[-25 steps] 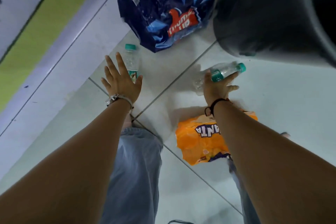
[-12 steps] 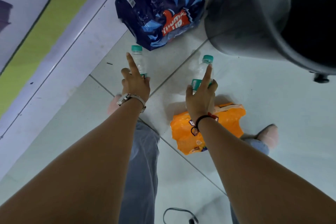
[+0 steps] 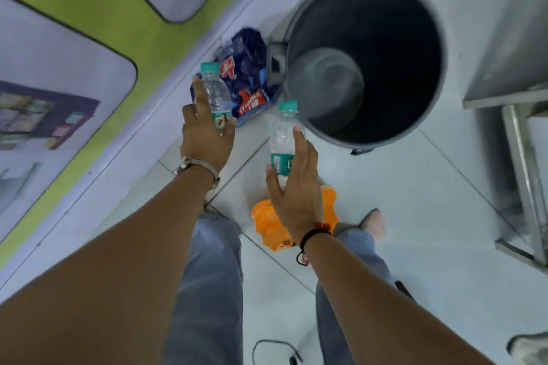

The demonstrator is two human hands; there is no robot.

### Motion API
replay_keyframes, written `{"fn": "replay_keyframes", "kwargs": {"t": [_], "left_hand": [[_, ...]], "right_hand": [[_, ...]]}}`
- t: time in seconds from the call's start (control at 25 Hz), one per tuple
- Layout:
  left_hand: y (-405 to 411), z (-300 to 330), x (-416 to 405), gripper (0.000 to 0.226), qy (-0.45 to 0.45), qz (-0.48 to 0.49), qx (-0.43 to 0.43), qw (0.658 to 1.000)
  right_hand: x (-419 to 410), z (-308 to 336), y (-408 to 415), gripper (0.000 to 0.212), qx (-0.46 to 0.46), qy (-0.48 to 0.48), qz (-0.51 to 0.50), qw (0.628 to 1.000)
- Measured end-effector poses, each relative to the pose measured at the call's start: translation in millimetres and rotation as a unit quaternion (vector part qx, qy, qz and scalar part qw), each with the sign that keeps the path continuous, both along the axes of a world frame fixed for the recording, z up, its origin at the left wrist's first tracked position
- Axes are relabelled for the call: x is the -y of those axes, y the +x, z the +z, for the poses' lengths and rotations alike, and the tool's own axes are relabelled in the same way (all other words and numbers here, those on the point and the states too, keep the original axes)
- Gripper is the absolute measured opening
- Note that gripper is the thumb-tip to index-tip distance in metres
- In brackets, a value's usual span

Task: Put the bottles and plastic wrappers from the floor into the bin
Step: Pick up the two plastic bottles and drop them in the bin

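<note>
The blue wrapper (image 3: 246, 80) at upper centre bears a red logo reading "Thums Up", seen upside down. Print on the bottle labels and orange wrapper (image 3: 271, 225) is too blurred to read.

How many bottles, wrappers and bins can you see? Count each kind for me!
Bottles: 2, one in the left hand at, one in the right hand at
Wrappers: 2, blue and orange
Bins: 1
Total: 5
</note>
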State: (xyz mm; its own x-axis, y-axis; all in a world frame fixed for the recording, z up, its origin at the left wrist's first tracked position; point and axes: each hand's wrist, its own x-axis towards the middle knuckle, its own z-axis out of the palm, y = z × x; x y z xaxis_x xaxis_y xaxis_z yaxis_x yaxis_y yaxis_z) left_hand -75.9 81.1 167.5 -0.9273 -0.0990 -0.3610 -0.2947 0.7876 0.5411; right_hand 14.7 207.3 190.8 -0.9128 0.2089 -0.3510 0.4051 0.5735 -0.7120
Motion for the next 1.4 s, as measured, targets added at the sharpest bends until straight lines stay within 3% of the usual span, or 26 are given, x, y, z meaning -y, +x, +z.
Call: {"fn": "replay_keyframes", "kwargs": {"t": [0.2, 0.36, 0.6, 0.8, 0.96, 1.16, 1.4], "left_hand": [[-50.6, 56.7, -49.6, 0.081, 0.074, -0.002, -0.059, 0.995], [-77.6, 67.2, -101.5, 0.084, 0.071, -0.060, -0.052, 0.994], [-73.7, 26.2, -147.2, 0.082, 0.040, -0.112, -0.013, 0.993], [-66.0, 1.2, -164.0, 0.084, 0.005, -0.128, 0.004, 0.992], [-64.2, -7.2, -177.1, 0.083, -0.011, -0.134, 0.008, 0.991], [-53.9, -8.0, -177.1, 0.077, -0.103, -0.139, -0.052, 0.984], [5.0, -19.1, -111.6, 0.063, -0.156, -0.046, -0.064, 0.985]], "right_hand": [[-51.6, 43.1, -53.3, 0.068, -0.108, -0.025, -0.098, 0.989], [-118.9, 27.3, -94.5, 0.073, -0.025, 0.034, -0.168, 0.985], [-141.7, -37.4, -113.7, 0.072, 0.040, 0.089, -0.159, 0.982], [-148.4, -58.5, -107.0, 0.070, 0.063, 0.145, -0.157, 0.975], [-148.4, -51.1, -101.0, 0.059, 0.009, 0.156, -0.163, 0.974], [-154.0, -37.3, -85.1, 0.054, -0.013, 0.209, -0.143, 0.967], [-159.3, -39.4, -8.0, 0.053, 0.012, 0.258, -0.208, 0.943]]}}
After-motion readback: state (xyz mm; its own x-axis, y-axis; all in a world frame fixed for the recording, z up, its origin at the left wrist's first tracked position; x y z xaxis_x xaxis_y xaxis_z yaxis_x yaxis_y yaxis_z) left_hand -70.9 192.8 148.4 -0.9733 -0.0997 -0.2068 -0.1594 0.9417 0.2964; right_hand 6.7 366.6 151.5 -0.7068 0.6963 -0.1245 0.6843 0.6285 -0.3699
